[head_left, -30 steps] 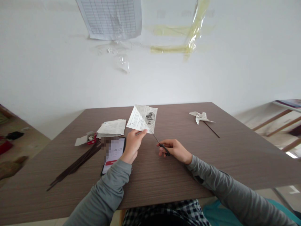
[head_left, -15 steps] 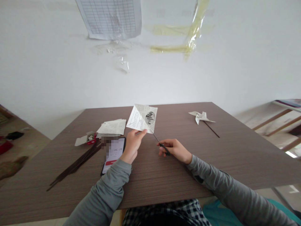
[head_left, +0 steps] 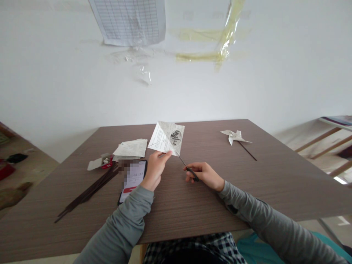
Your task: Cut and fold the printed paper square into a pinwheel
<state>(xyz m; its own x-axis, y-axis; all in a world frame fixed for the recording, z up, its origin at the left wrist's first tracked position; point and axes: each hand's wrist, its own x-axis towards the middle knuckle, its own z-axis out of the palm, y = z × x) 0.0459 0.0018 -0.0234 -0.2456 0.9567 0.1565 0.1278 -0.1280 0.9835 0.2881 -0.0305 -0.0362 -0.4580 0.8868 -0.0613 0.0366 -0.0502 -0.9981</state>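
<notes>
Across the brown wood-grain table [head_left: 275, 190], a bundle of dark sticks [head_left: 85, 193] lies on the left and a paper pinwheel [head_left: 235, 138] on the right. Between them is a diagonally creased, printed paper square [head_left: 164, 139], its near edge pinched between the thumb and fingers of the left hand [head_left: 154, 169]. The right hand [head_left: 207, 176] has its fingers curled around the dark handles of scissors [head_left: 193, 175], whose blades touch the square's near right corner.

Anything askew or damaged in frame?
Yes: yellowed tape on the wall is wrinkled and holds no visible sheet. A pixelated patch also covers part of the phone, probably image masking. The held paper and scissors show nothing odd.
</notes>
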